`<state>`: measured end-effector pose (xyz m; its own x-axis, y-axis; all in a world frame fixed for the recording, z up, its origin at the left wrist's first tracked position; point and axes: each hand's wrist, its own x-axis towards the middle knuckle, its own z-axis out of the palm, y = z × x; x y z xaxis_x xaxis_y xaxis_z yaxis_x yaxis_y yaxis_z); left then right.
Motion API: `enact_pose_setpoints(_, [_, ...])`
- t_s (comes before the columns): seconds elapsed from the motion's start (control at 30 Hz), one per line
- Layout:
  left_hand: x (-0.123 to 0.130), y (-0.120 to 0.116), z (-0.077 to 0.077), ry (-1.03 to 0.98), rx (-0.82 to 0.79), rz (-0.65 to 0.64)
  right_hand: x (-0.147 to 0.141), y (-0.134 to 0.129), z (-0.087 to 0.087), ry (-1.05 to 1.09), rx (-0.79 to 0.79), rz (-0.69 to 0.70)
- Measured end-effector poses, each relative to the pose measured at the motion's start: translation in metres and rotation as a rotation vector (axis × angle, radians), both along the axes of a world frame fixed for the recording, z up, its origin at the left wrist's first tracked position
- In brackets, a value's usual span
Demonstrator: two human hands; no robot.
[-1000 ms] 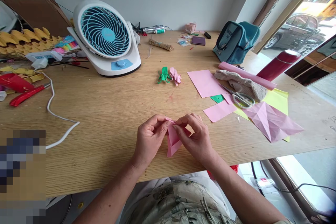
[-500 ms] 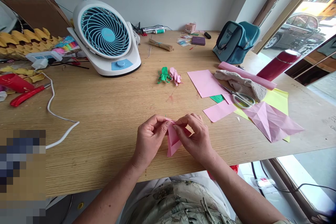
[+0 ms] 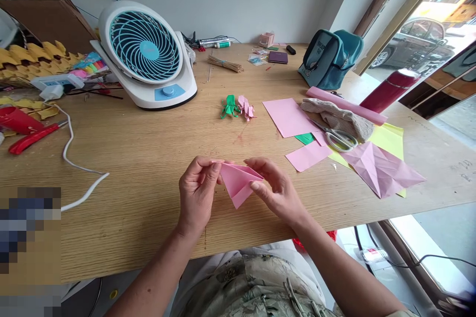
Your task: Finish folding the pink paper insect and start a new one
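Note:
A folded pink paper (image 3: 238, 182) is held up between my hands over the near edge of the wooden table, one point hanging down. My left hand (image 3: 199, 190) pinches its left corner between thumb and fingers. At the right corner, my right hand (image 3: 277, 190) grips the paper with the thumb in front and the fingers behind. Farther back on the table stand a green folded paper figure (image 3: 230, 106) and a pink folded paper figure (image 3: 246, 108), side by side.
A fan (image 3: 148, 52) stands at the back left. On the right lie pink sheets (image 3: 288, 116), scissors (image 3: 341, 139), a grey glove (image 3: 340, 118), a creased pink paper (image 3: 379, 168) and a red bottle (image 3: 390, 90). A white cable (image 3: 70, 151) runs along the left.
My left hand has moved left, away from my right hand. The pink paper between them is now spread wider, showing a broad triangular face. The view has shifted slightly.

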<state>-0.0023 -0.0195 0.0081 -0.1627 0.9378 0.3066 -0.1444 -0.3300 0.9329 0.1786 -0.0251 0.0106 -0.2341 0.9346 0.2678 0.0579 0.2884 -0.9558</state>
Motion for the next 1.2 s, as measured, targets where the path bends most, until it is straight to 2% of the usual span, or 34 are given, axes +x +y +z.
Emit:
enact_pose_setpoints(0.1, [0.0,0.001,-0.001,-0.026,-0.036,-0.043,-0.004,0.0,0.001,0.032,-0.1,0.079])
enact_pose_setpoints(0.23, [0.0,0.002,-0.002,-0.009,-0.068,-0.127,-0.011,0.001,0.002,0.101,-0.128,0.057])
enact_pose_setpoints(0.43, [0.002,0.001,-0.001,0.007,-0.073,-0.224,-0.013,0.002,-0.002,0.08,-0.04,-0.022])
enact_pose_setpoints(0.63, [0.002,0.0,-0.001,0.026,-0.007,-0.21,-0.012,0.002,-0.002,0.094,-0.013,-0.084])
enact_pose_setpoints(0.83, [0.001,-0.001,-0.001,0.018,0.031,-0.191,-0.008,0.003,-0.002,0.06,0.065,-0.069])
enact_pose_setpoints(0.97, [0.002,0.0,0.0,0.012,0.053,-0.201,-0.009,0.005,-0.002,0.051,0.088,-0.112])
enact_pose_setpoints(1.2, [0.006,-0.002,0.007,-0.048,-0.014,-0.23,-0.009,0.004,-0.002,0.031,0.181,-0.169])
